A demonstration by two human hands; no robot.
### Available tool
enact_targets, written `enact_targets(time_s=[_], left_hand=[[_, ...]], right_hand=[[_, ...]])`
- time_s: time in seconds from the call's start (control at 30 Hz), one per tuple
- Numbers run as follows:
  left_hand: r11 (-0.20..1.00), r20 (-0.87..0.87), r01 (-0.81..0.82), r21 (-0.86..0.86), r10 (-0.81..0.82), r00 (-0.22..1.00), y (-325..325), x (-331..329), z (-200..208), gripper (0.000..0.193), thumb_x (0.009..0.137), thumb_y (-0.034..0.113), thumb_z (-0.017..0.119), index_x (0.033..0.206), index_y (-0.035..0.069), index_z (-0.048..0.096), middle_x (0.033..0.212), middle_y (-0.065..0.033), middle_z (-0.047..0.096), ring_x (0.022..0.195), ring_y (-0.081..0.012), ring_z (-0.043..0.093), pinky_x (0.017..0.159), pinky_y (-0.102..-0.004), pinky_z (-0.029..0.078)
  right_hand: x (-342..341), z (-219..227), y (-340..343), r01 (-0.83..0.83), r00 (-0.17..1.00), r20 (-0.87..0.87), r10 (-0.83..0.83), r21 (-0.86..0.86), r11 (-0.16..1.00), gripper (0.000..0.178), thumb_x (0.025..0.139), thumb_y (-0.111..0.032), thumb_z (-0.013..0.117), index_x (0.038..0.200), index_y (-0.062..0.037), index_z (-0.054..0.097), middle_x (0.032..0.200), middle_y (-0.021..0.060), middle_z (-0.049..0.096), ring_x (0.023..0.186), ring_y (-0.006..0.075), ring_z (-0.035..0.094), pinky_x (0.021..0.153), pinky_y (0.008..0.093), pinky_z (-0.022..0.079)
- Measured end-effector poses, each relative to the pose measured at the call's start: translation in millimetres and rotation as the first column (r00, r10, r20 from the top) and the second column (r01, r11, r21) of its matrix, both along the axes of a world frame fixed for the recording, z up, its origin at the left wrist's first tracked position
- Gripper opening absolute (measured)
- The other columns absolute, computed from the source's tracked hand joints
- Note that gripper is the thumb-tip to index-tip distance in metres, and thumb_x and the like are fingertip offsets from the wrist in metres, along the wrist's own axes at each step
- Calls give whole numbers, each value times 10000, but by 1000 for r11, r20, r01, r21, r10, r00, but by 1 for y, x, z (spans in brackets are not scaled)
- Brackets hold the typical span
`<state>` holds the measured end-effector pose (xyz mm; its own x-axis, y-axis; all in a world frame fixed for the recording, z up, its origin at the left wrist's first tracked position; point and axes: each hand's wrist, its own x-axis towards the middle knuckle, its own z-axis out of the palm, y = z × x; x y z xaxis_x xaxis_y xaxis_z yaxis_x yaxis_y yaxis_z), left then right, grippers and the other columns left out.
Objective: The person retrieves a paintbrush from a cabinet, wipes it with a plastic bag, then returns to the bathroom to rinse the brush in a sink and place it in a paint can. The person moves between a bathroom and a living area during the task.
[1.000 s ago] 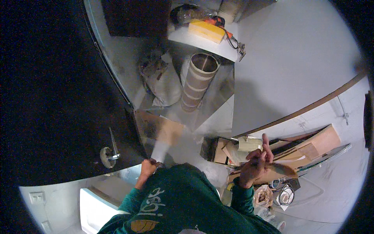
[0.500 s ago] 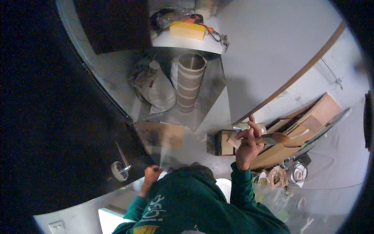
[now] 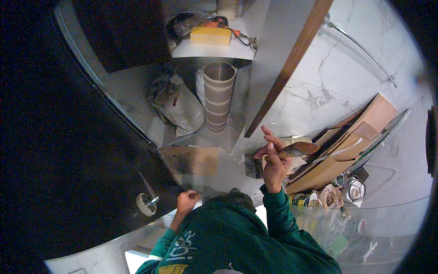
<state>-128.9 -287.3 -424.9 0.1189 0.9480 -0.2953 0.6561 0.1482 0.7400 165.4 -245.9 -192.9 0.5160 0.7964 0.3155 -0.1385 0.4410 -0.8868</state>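
My right hand (image 3: 275, 164) is closed around a paintbrush (image 3: 300, 149), its brown bristles sticking out to the right and its handle mostly hidden in the palm. A finger of that hand stretches forward, close to the lower end of the white cabinet door (image 3: 289, 68) with a brown edge. My left hand (image 3: 186, 202) is low beside my body, near the corner of a large dark panel (image 3: 91, 182). Its fingers are curled, and what they may hold cannot be made out.
In the cabinet stand a striped tube (image 3: 219, 98) and a stuffed white sack (image 3: 185, 109). A yellow box (image 3: 211, 36) lies on the shelf (image 3: 187, 51) above. Cardboard sheets (image 3: 351, 150) lean along the right wall beneath a metal bar (image 3: 365, 48). A brown board (image 3: 191, 160) lies ahead.
The white door has swung left toward the cabinet, uncovering more of the marbled wall and bar. My right hand, with the paintbrush, has moved slightly left and the view has shifted a little.
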Motion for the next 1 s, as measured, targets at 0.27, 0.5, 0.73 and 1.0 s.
enact_targets(time_s=[0.27,0.5,0.73,1.0], left_hand=[[980,275,-164,113,127,953,37,40,36,335,767,178,749,1025,-13,655,864,-144,711,791,-217,683,749,-337,531],[893,325,-115,435,-37,945,90,103,162,818,707,174,790,1390,-7,377,1287,-219,517,1155,-303,544,898,-384,489],[740,204,19,672,-210,956,113,158,243,968,715,238,763,1426,-110,206,1445,-309,321,1335,-412,360,1115,-473,269],[520,90,64,852,-266,960,107,174,251,521,745,156,681,1183,-96,555,1194,-257,582,1173,-403,525,1042,-489,347]], right_hand=[[-1,0,-9,28,999,51,-19,-165,986,210,920,-126,544,1019,37,632,1116,206,664,576,139,588,565,272,487],[6,-3,-27,92,993,85,-77,-189,978,242,917,-170,549,988,45,636,996,162,697,572,134,566,544,252,439],[38,9,-18,95,989,118,-85,-90,991,219,908,-173,560,950,29,635,948,185,696,537,138,567,514,251,427],[79,35,10,88,991,103,-82,-58,994,213,926,-169,545,992,21,617,958,206,689,534,136,558,508,252,446]])
